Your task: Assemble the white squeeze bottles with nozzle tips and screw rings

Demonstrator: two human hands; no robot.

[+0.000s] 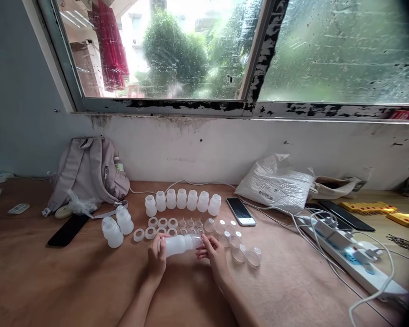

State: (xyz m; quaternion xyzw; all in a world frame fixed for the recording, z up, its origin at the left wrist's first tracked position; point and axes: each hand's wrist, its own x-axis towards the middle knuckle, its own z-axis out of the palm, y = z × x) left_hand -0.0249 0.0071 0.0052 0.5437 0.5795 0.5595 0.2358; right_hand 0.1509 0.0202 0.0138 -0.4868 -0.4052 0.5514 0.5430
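Note:
My left hand (157,256) is closed round the base of a frosted white baby bottle (176,245), which lies on its side just above the table. At the bottle's other end is a clear cap (193,241), gripped by the fingers of my right hand (215,258). Behind my hands lie several white collar rings (150,232) and clear teats (190,223). Several transparent caps (238,255) are spread to the right. A row of open white bottles (182,200) stands at the back. Two capped bottles (112,232) stand to the left.
A phone (241,211) lies right of the bottle row, near a silver bag (276,181). A power strip (354,259) with tangled white cables takes up the right side. On the left are a backpack (92,172) and a black phone (68,230).

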